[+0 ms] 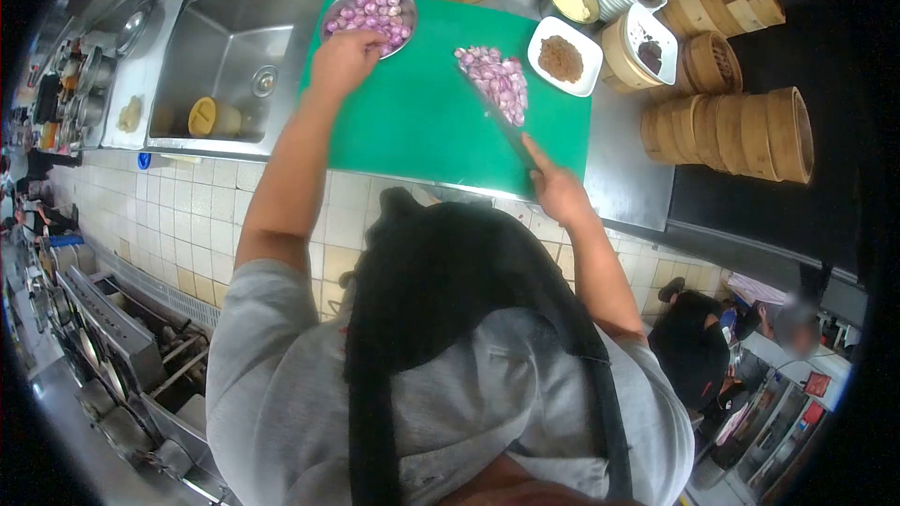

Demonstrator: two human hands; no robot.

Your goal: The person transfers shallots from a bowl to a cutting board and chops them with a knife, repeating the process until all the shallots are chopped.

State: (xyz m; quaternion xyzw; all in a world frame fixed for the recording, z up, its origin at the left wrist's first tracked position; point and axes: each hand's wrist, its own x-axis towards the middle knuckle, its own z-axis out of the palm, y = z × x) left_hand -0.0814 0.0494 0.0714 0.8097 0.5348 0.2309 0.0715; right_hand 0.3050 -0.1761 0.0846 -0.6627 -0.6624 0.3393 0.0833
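Right hand (558,189): closed round the handle end of a long grey metal knife (507,131), index finger stretched toward the blade, so that grip's taken.
Left hand (349,58): fingers over the near rim of a round silver steel bowl (413,21), right at the small round purple shallots (375,11); can't tell if it's pinching one.
Cut pile: chopped purple-and-white shallot pieces (497,82) on the flat green cutting board (422,122), blade along their near left side.
Knife risk: a wrist twist could shove pieces toward the square white dish (592,58) just beside them, imo.
Bowl risk: leaning on the rim could tip it and send round ones rolling, maybe into the steel sink (234,47) on the left.
Board edges: bowl at the far left corner, dish at the right edge, right hand by the near edge.
Elbow room: best stretch of green runs between the two hands; farther right, stacked round bamboo steamers (727,136) box things in.
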